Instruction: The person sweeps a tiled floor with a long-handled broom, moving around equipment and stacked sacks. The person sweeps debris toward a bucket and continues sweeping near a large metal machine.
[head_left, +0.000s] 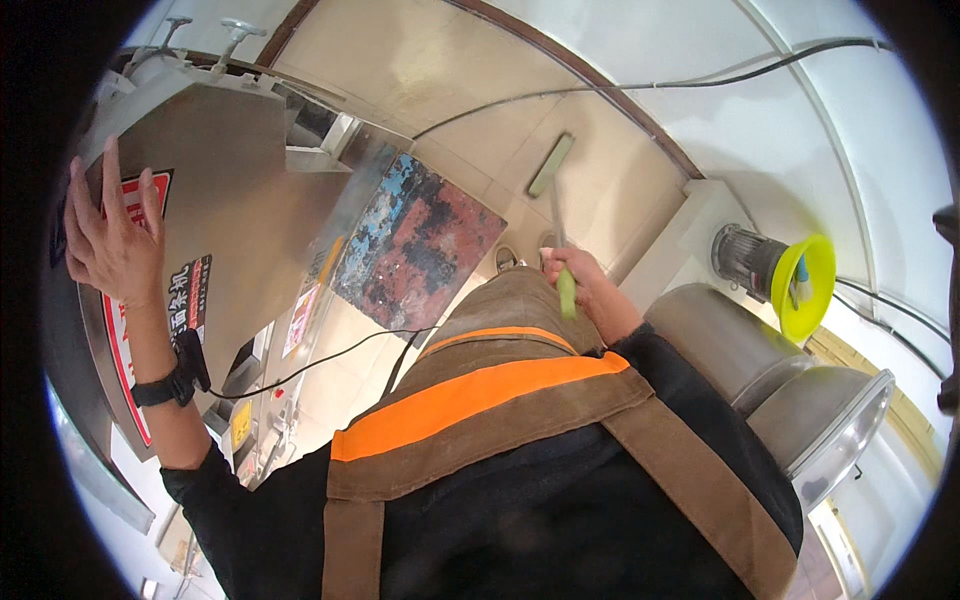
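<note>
My left hand is raised at the far left with its fingers spread. It is at the edge of a stainless steel machine that bears printed labels; whether the palm presses on the metal cannot be told. My right hand, in front of my thighs, is closed around the green grip of a long-shafted cleaning tool. The tool's green bar-shaped head points away from me over the tiled floor; its shaft is blurred, and the head's working face cannot be made out.
A paint-worn board juts from the machine near my legs. On my right stand an electric motor, a yellow-green bowl holding a brush, and a steel drum. A black cable crosses the floor; another runs from my left wrist strap.
</note>
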